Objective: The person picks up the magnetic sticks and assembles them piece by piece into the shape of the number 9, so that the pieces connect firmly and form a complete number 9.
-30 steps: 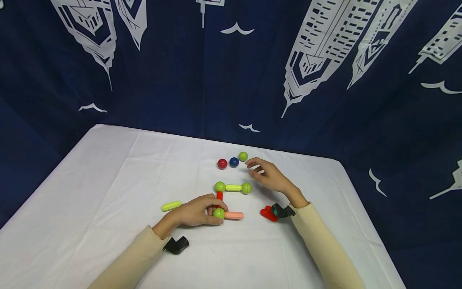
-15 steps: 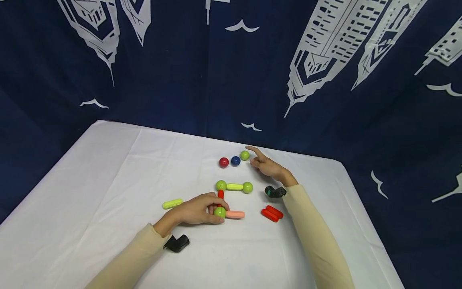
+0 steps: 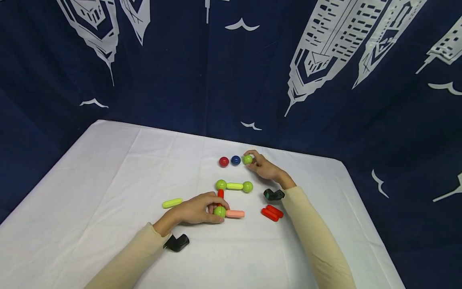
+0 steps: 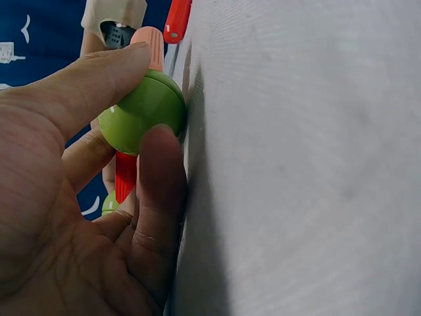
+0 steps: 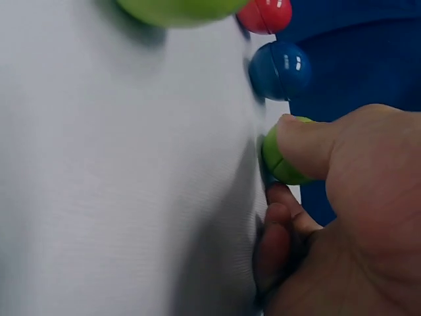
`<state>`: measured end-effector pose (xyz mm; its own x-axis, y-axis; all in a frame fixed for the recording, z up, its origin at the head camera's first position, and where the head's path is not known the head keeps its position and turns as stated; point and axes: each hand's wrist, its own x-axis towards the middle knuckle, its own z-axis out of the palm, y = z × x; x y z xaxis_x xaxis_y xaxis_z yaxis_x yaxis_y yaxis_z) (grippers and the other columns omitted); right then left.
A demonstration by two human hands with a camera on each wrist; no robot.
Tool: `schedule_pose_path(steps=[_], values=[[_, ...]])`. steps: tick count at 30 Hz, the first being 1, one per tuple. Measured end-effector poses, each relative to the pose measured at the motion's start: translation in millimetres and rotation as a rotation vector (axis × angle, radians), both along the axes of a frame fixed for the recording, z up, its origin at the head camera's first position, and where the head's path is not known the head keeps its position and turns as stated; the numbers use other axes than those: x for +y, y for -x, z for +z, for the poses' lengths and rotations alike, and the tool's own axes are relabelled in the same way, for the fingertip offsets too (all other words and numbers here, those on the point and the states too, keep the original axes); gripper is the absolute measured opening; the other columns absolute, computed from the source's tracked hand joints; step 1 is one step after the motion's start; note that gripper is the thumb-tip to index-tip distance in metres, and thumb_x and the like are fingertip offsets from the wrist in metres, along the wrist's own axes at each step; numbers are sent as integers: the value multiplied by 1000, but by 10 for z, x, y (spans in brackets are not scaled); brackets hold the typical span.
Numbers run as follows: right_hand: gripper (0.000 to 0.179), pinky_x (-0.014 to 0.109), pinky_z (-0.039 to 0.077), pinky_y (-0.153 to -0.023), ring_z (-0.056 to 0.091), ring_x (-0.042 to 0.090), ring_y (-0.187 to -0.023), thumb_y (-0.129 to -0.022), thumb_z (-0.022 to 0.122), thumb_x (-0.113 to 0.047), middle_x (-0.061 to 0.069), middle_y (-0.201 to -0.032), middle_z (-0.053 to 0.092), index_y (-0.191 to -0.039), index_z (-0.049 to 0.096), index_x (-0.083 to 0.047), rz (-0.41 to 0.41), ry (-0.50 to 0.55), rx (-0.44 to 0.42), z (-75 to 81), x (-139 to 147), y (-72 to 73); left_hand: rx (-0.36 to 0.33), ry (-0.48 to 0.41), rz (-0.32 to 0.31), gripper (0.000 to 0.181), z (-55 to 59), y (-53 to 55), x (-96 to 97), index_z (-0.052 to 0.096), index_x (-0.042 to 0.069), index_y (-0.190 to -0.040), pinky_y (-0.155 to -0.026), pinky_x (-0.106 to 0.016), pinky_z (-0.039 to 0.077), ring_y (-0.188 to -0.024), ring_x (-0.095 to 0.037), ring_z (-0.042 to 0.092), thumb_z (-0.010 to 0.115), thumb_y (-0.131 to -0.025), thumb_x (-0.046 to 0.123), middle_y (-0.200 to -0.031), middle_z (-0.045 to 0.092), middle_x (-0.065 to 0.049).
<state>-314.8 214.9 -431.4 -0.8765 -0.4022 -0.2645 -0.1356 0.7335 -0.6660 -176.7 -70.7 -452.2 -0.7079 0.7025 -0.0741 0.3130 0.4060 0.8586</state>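
Note:
My left hand (image 3: 197,209) grips a green ball (image 4: 141,115) low on the table, thumb and fingers on its sides. From that ball a pink stick (image 3: 235,214) runs right and a red stick (image 3: 220,194) runs away from me. The red stick reaches a second green ball (image 3: 221,184), joined by a yellow-green stick (image 3: 234,186) to a third green ball (image 3: 247,186). Farther back, my right hand (image 3: 266,167) pinches a loose green ball (image 5: 279,158) between thumb and fingers. Beside it sit a blue ball (image 3: 236,160) and a red ball (image 3: 223,161).
Two loose red sticks (image 3: 272,213) lie side by side near the right forearm. A loose yellow-green stick (image 3: 172,203) lies behind the left wrist. White cloth covers the table (image 3: 108,168), and a dark blue printed curtain (image 3: 173,80) hangs behind its far edge.
My right hand has reached away from me to the loose green ball and closed its fingers on it. That ball sits slightly farther right. The left hand keeps its hold.

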Motion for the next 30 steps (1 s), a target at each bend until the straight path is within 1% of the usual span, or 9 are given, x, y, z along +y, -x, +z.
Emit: schedule_pose_path(steps=[4, 8, 11, 14, 18, 22, 26, 30], values=[[37, 39, 37, -87, 45, 29, -100, -107, 48, -20, 16, -113, 46, -141, 34, -17, -8, -5, 66, -45, 36, -28, -12, -3, -4, 28, 9, -5, 13, 69, 23, -117, -76, -25, 41, -86, -13, 51, 76, -91, 27, -96, 52, 0], [36, 36, 38, -84, 47, 25, -93, -106, 50, -19, 13, -107, 49, -139, 37, -13, -16, 11, 125, -60, 69, -65, -14, -2, 0, 28, 9, -2, 20, 69, 24, -117, -76, -24, 42, -87, -12, 52, 76, -90, 28, -97, 53, 0], [35, 36, 41, -85, 50, 25, -92, -106, 50, -19, 15, -108, 54, -138, 39, -11, 0, 14, 140, -35, 89, -121, -18, 1, 3, 28, 11, 0, 21, 70, 24, -117, -76, -24, 42, -87, -12, 52, 76, -90, 27, -97, 53, 0], [34, 39, 45, -89, 55, 27, -98, -106, 50, -20, 18, -114, 59, -138, 41, -10, 15, -6, 141, 7, 118, -190, -23, 6, 2, 28, 11, 3, 23, 69, 25, -117, -76, -24, 42, -87, -12, 52, 76, -90, 28, -98, 53, 0], [34, 46, 47, -95, 60, 30, -105, -105, 53, -21, 20, -120, 62, -136, 44, -11, 22, -19, 170, 73, 168, -294, -30, 4, 5, 29, 19, 2, 24, 70, 24, -118, -76, -24, 42, -88, -13, 52, 77, -90, 27, -98, 53, 0], [34, 47, 50, -93, 63, 32, -106, -102, 58, -18, 19, -123, 61, -134, 47, -10, 22, 12, 234, 133, 229, -416, -26, -3, 5, 29, 19, 3, 18, 70, 23, -117, -75, -24, 41, -87, -14, 51, 77, -90, 25, -97, 52, -1], [34, 42, 52, -88, 64, 28, -100, -99, 63, -15, 16, -120, 64, -131, 51, -9, 36, 41, 312, 173, 277, -557, -17, -5, 1, 29, 13, 4, 12, 69, 23, -117, -75, -24, 41, -86, -13, 51, 77, -90, 26, -96, 52, 0], [34, 35, 52, -84, 61, 21, -92, -96, 68, -15, 11, -108, 66, -128, 55, -9, 60, 49, 350, 217, 283, -725, -15, -4, 3, 29, 18, -1, 0, 69, 22, -118, -75, -24, 41, -86, -13, 51, 76, -90, 26, -96, 52, 0]])
